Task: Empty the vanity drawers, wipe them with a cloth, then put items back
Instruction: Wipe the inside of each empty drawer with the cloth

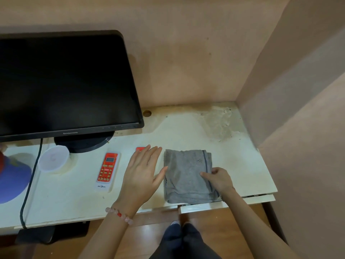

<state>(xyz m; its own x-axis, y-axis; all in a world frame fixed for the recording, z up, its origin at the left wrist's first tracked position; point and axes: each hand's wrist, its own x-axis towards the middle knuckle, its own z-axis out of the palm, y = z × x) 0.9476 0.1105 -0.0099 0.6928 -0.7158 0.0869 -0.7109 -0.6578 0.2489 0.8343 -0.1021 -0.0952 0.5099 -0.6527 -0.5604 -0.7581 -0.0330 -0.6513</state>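
Head view: our left hand [142, 171] hovers flat, fingers [153, 152] spread open, beside the folded grey cloth [186, 176] on the tabletop [78, 199]; our right hand [219, 179] pinches the cloth's right edge.

Monitor [61, 81]: left part cut off by the frame edge; bezel lettering too blurred to read. Blue-and-red object [11, 176] at left edge: only partly in frame, identity unclear. Small red item [140, 148]: mostly hidden behind left hand [141, 174] fingers. Remote [107, 170]: button labels too small to read. Black cable [29, 184]: upper end hidden behind the monitor. Drawer front [197, 208] below the desk edge: interior not visible.
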